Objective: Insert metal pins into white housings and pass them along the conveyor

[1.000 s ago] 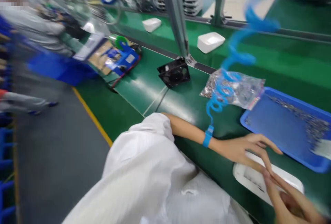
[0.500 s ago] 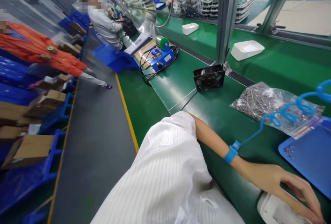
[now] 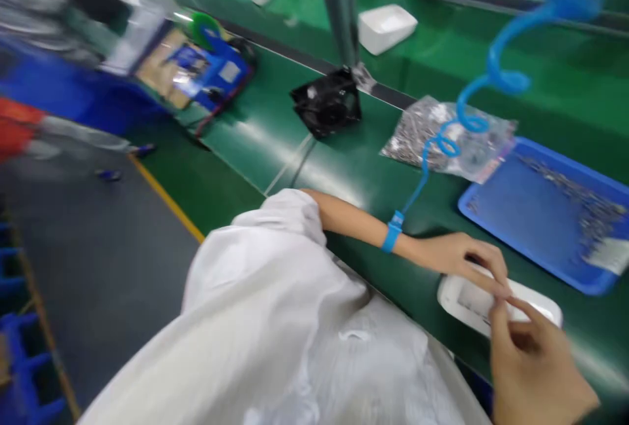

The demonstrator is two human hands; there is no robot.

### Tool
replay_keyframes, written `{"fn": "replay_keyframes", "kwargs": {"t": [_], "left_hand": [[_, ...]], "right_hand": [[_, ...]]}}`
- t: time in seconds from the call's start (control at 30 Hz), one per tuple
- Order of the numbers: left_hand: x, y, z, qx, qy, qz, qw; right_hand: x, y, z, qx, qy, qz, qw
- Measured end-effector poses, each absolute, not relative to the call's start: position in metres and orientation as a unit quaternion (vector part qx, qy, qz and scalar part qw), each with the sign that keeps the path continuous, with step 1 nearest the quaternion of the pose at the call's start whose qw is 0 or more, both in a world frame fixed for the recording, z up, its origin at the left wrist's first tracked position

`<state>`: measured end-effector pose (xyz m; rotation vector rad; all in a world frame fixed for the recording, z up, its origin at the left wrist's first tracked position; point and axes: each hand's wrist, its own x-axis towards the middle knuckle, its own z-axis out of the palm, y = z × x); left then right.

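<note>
A white plastic housing (image 3: 449, 295) lies on the green bench with its inner side facing up. My left hand (image 3: 466, 260), with a blue wrist strap (image 3: 392, 234) on its wrist, reaches over the housing with thumb and finger pinched together. From the lower right comes my right hand (image 3: 538, 359), also pinched, its fingertips meeting those of the left above the housing. Anything between the fingertips is too small and blurred to make out. Just beyond the hands sits a blue tray (image 3: 535, 215) with small metal parts along its far and right sides.
A clear bag of metal parts (image 3: 422, 130) lies behind the tray. The strap's blue coiled cord (image 3: 496, 78) hangs across the bench. A black fan (image 3: 328, 103) stands by a metal post (image 3: 339, 12). White housings (image 3: 386, 27) lie farther back, and a blue soldering unit (image 3: 221, 74) is at left.
The view has swung right and down. My right hand now shows, touching fingertips with my left, whose fingers were loosely curved over the housing. More of the tray is visible.
</note>
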<state>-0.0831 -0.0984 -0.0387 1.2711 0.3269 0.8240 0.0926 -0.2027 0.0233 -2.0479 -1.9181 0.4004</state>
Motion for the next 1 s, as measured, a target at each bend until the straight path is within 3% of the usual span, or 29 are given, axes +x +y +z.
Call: {"fn": "replay_keyframes", "kwargs": {"t": [0.17, 0.33, 0.43, 0.67, 1.0], "left_hand": [[-0.092, -0.108, -0.025, 0.719, 0.169, 0.348, 0.577], [-0.09, -0.108, -0.03, 0.88, 0.225, 0.169, 0.383], [-0.09, -0.108, -0.03, 0.909, 0.232, 0.126, 0.323], [-0.096, -0.094, -0.023, 0.925, 0.187, 0.069, 0.325], [-0.098, -0.09, -0.03, 0.926, 0.177, 0.074, 0.324]], "right_hand": [[0.087, -0.205, 0.03, -0.728, -0.66, 0.125, 0.136], [0.088, -0.206, 0.029, -0.704, -0.688, 0.12, 0.131], [0.087, -0.207, 0.027, -0.701, -0.701, 0.105, 0.084], [0.073, -0.194, 0.025, -0.682, -0.727, 0.082, -0.005], [0.066, -0.192, 0.019, -0.67, -0.737, 0.091, 0.027]]}}
